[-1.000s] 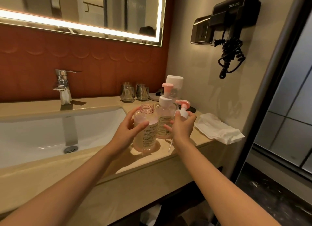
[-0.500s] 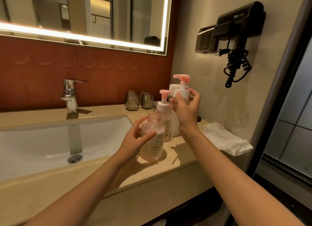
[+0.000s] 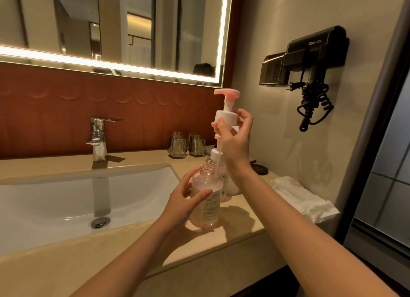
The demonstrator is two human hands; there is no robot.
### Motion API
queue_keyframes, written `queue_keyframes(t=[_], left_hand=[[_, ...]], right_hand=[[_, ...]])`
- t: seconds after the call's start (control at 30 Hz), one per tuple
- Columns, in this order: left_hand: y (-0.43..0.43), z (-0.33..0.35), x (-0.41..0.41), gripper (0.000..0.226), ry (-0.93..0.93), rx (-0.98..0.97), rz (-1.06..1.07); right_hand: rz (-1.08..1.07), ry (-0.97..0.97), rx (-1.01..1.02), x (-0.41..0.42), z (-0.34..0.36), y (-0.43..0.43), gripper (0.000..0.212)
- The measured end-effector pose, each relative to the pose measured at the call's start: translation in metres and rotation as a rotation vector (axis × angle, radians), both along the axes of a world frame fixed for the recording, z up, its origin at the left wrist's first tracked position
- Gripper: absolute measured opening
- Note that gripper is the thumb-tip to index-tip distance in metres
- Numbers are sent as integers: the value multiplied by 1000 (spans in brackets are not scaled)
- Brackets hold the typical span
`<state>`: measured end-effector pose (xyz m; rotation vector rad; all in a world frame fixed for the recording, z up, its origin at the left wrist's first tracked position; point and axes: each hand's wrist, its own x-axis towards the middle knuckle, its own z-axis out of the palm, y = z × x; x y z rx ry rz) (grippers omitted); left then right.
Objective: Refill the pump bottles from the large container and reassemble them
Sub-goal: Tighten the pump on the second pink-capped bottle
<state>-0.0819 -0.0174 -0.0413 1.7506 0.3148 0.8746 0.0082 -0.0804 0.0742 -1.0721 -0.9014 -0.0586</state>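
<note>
left hand (image 3: 186, 200): fingers (image 3: 200, 193) curled round open bottle (image 3: 207, 208), upright on counter (image 3: 246, 221) right of sink (image 3: 66, 199) | right hand (image 3: 235, 141): fingers pinching pump head (image 3: 226, 117) above it, tube (image 3: 218, 161) hanging beside bottle's neck

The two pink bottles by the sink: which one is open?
The nearer clear pink bottle, gripped by the left hand: its threaded neck is bare. The bottle behind it wears a white pump.

Capped bottle (image 3: 213, 152), towel (image 3: 304, 199) crowd right; front counter (image 3: 239, 226) seems passable.
</note>
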Motion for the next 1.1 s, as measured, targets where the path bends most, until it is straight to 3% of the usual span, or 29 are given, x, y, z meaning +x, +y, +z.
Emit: queue_keyframes(t=[0.23, 0.37, 0.7, 1.1], left_hand=[[-1, 2, -1, 54, 8, -1, 6], [-2, 3, -3, 55, 10, -2, 2], [3, -1, -1, 56, -18, -15, -15], [13, -19, 4, 64, 22, -28, -36]], right_hand=[[32, 68, 62, 2, -2, -2, 34], [-54, -34, 84, 5, 21, 3, 39], [-8, -98, -135, 1, -47, 0, 40], [26, -154, -290, 2, -63, -17, 51]])
